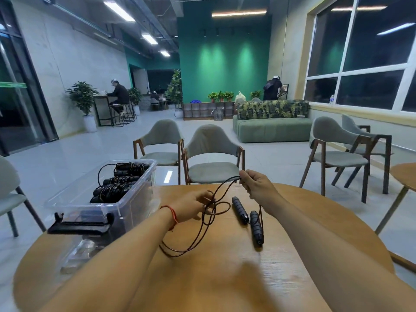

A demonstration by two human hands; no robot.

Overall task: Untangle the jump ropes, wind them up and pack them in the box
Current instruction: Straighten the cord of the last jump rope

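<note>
A thin dark jump rope cord [203, 230] lies in loose loops on the round wooden table [225, 278]. Its two black ribbed handles [240, 210] [256, 227] rest side by side on the table, right of the loops. My right hand [256, 185] pinches a bend of the cord and holds it lifted over the table's far edge. My left hand [191, 206] grips the cord where the loops cross. A clear plastic box [132, 194] stands at the table's left, holding several wound black jump ropes [117, 183].
The box's black-clipped lid [78, 226] lies at the box's near end. Grey upholstered chairs [213, 158] stand just beyond the table's far edge and to the right. Another wooden table [405, 176] shows at the right edge. People sit and stand far back in the room.
</note>
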